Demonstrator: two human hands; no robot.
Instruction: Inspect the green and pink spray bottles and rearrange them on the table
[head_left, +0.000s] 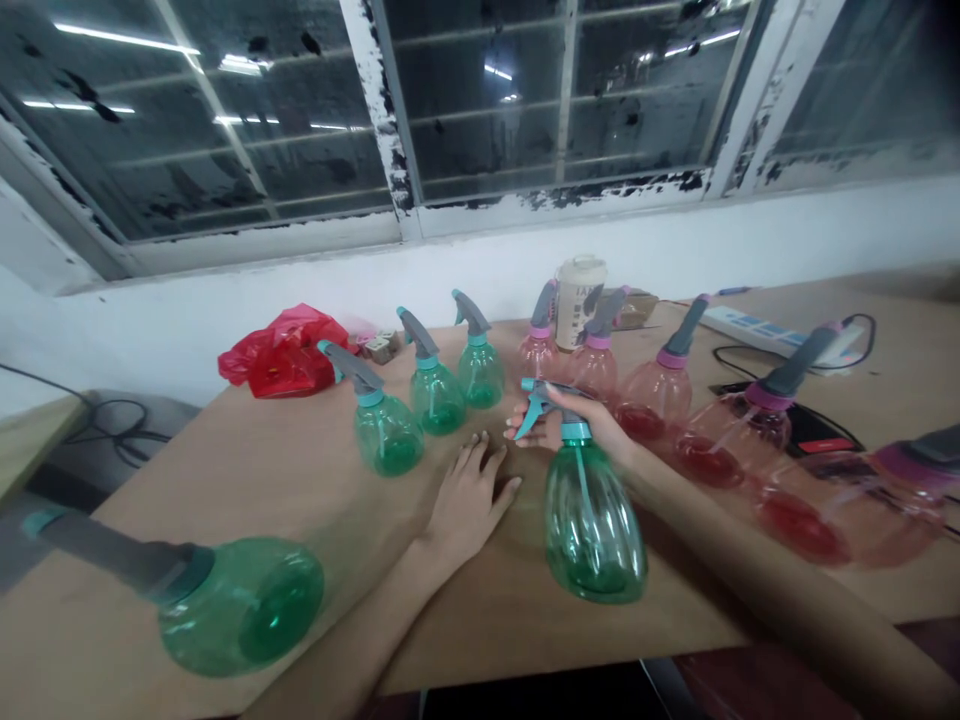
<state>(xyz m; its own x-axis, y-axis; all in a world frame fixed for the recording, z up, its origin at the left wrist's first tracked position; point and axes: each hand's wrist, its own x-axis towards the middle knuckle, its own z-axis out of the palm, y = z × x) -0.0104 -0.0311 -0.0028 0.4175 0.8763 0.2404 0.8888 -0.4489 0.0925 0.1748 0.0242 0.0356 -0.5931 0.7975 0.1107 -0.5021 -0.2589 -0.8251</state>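
Near the front edge of the table point(465, 620), I am holding a green spray bottle point(595, 530) roughly upright with the right hand point(604, 425) closed around its spray head point(574, 404); I am judging it light, smooth and slippery along its thin-walled body, and stiffer at the neck collar point(575, 431), which is probably offering the surest hold. Beyond it to the left, the left hand point(466, 495) is resting on the table, fingers slightly apart, gripping nothing. Farther back, three green bottles point(437, 397) are standing left of several pink bottles point(654, 388).
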